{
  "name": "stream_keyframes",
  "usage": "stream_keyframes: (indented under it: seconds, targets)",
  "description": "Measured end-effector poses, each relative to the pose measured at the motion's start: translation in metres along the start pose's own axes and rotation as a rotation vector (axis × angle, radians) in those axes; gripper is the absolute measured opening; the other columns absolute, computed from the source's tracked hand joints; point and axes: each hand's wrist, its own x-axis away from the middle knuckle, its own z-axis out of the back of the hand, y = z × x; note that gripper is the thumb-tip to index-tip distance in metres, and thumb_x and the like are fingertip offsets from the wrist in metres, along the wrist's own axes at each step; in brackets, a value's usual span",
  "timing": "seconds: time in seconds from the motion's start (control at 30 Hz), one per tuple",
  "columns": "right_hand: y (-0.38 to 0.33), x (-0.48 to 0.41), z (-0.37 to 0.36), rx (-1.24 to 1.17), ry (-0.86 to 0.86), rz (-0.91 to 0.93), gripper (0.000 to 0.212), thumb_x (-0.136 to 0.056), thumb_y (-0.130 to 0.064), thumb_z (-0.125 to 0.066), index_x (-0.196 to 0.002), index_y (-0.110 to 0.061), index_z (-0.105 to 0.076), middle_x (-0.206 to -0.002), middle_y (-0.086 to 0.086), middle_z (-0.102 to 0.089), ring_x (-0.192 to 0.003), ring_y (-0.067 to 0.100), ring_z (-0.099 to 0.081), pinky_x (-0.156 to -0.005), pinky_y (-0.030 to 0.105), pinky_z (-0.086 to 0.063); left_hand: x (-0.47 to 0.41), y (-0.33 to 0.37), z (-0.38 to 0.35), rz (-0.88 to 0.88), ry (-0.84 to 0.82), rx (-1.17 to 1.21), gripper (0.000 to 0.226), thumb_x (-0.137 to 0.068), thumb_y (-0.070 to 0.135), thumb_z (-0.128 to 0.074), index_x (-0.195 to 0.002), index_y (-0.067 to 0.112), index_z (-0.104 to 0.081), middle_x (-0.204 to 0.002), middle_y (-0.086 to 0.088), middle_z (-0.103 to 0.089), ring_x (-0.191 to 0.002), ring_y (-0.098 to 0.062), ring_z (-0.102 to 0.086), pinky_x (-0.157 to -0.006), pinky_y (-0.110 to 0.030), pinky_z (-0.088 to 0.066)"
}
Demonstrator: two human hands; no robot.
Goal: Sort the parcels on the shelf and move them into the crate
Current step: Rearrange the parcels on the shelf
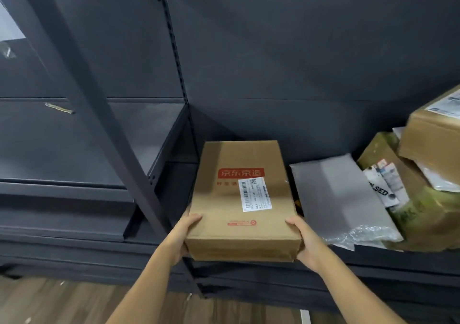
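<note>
Currently brown cardboard box [242,199] is gripped at both near corners. Left hand [185,234] curled round 7 o'clock corner, thumb laid on top. Right hand [305,239] curled round 5 o'clock corner, same way. Box located at left end of dark shelf [373,261], near end projected past front edge; resting or lifted cannot be told. Grey mailer [341,191] laid just beside box at 3 o'clock. Further parcels [433,139] piled beyond mailer.

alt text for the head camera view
The left hand and right hand grip the near corners of a brown cardboard box with a red logo and white label, at the front of a dark metal shelf. To its right lie a grey mailer bag and a pile of parcels.
</note>
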Motion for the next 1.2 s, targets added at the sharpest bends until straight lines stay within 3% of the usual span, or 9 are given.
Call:
stream_keyframes:
  seconds: [0.23, 0.4, 0.47, 0.57, 0.67, 0.8, 0.97, 1.1, 1.2]
  targets:
    - [0.015, -0.022, 0.010, -0.018, 0.004, -0.089, 0.046, -0.087, -0.035, -0.061, -0.130, -0.025, -0.052, -0.116, 0.013, -0.067, -0.109, 0.030, -0.061, -0.080, 0.040, -0.053, -0.018, -0.015, -0.014, 0.029, 0.061, -0.004, 0.031, -0.096, 0.032, -0.052, -0.123, 0.019, -0.055, -0.102, -0.007, -0.068, -0.088, -0.023, -0.062, -0.067, -0.032, -0.047]
    - [0.030, -0.038, 0.007, 0.022, 0.015, -0.146, 0.061, -0.080, -0.041, -0.066, -0.135, -0.021, -0.049, -0.121, 0.008, -0.065, -0.114, 0.026, -0.059, -0.100, 0.044, -0.046, -0.048, -0.028, -0.008, 0.023, 0.135, -0.076, 0.039, -0.097, 0.029, -0.052, -0.134, 0.023, -0.044, -0.106, -0.001, -0.065, -0.103, -0.027, -0.060, -0.094, -0.041, -0.048]
    - [0.032, -0.049, 0.004, 0.065, 0.060, -0.130, 0.069, -0.079, -0.045, -0.066, -0.141, -0.026, -0.042, -0.127, 0.005, -0.061, -0.118, 0.025, -0.056, -0.107, 0.046, -0.041, -0.055, -0.026, -0.010, -0.023, 0.134, -0.121, 0.043, -0.099, 0.027, -0.049, -0.140, 0.029, -0.038, -0.112, 0.002, -0.061, -0.104, -0.024, -0.058, -0.094, -0.037, -0.047]
    - [0.030, -0.064, -0.004, 0.080, 0.124, -0.070, 0.065, -0.085, -0.042, -0.063, -0.143, -0.033, -0.035, -0.130, 0.002, -0.058, -0.117, 0.023, -0.055, -0.102, 0.043, -0.044, -0.067, -0.017, -0.015, -0.105, 0.153, -0.225, 0.047, -0.100, 0.029, -0.047, -0.143, 0.037, -0.032, -0.131, 0.002, -0.054, -0.107, -0.019, -0.052, -0.091, -0.030, -0.041]
    - [0.024, -0.079, -0.011, 0.095, 0.142, -0.014, 0.054, -0.091, -0.039, -0.058, -0.141, -0.033, -0.037, -0.130, 0.001, -0.058, -0.118, 0.021, -0.055, -0.100, 0.039, -0.044, -0.086, -0.006, -0.014, -0.084, 0.181, -0.268, 0.050, -0.098, 0.037, -0.047, -0.145, 0.039, -0.029, -0.140, -0.001, -0.050, -0.120, -0.027, -0.051, -0.098, -0.034, -0.042]
    - [0.018, -0.096, -0.018, 0.145, 0.150, 0.066, 0.055, -0.088, -0.044, -0.058, -0.139, -0.036, -0.038, -0.129, -0.001, -0.059, -0.121, 0.024, -0.054, -0.109, 0.049, -0.037, -0.103, 0.004, -0.008, -0.117, 0.138, -0.228, 0.050, -0.096, 0.041, -0.047, -0.143, 0.044, -0.029, -0.140, 0.003, -0.048, -0.125, -0.025, -0.048, -0.108, -0.043, -0.038]
    - [0.014, -0.101, -0.021, 0.133, 0.136, 0.097, 0.066, -0.077, -0.046, -0.061, -0.139, -0.034, -0.040, -0.124, -0.003, -0.063, -0.116, 0.021, -0.057, -0.107, 0.048, -0.039, -0.110, 0.005, -0.005, -0.174, 0.092, -0.248, 0.051, -0.096, 0.042, -0.046, -0.143, 0.048, -0.026, -0.134, 0.013, -0.045, -0.127, -0.020, -0.043, -0.103, -0.035, -0.036]
    - [0.009, -0.099, -0.021, 0.150, 0.124, 0.084, 0.053, -0.090, -0.034, -0.057, -0.139, -0.035, -0.038, -0.124, -0.004, -0.062, -0.116, 0.019, -0.058, -0.107, 0.047, -0.040, -0.111, 0.003, -0.004, -0.206, 0.094, -0.292, 0.052, -0.097, 0.040, -0.045, -0.145, 0.045, -0.023, -0.140, 0.011, -0.042, -0.130, -0.019, -0.041, -0.100, -0.030, -0.034]
    - [0.002, -0.091, -0.023, 0.270, 0.127, 0.088, 0.059, -0.093, -0.038, -0.053, -0.146, -0.032, -0.029, -0.132, -0.006, -0.056, -0.123, 0.016, -0.051, -0.111, 0.042, -0.036, -0.111, 0.004, -0.006, -0.215, 0.109, -0.332, 0.052, -0.097, 0.041, -0.044, -0.145, 0.043, -0.024, -0.143, 0.007, -0.042, -0.129, -0.020, -0.043, -0.097, -0.030, -0.035]
